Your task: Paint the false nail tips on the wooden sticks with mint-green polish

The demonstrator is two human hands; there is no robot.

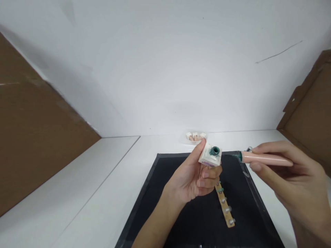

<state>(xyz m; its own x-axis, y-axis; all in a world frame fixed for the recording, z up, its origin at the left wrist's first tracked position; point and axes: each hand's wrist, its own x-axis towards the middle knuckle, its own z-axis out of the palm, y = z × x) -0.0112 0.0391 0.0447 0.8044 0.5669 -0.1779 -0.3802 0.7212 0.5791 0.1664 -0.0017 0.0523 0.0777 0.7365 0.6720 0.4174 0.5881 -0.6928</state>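
Note:
My left hand (192, 177) is closed around a small white square bottle (210, 157) with a green-stained round neck, held up over the black mat (168, 193). My right hand (289, 179) pinches a pale pink pen-like tool (263, 158) lying level, its green-smeared tip pointing left and close to the bottle's mouth. Below the left hand a narrow wooden strip (224, 206) with several metal studs lies on the mat.
Small white and pink pieces (196, 136) sit on the white table (103, 193) behind the mat, near the white wall. Brown cardboard panels stand at the left (33, 137) and at the right (310, 110).

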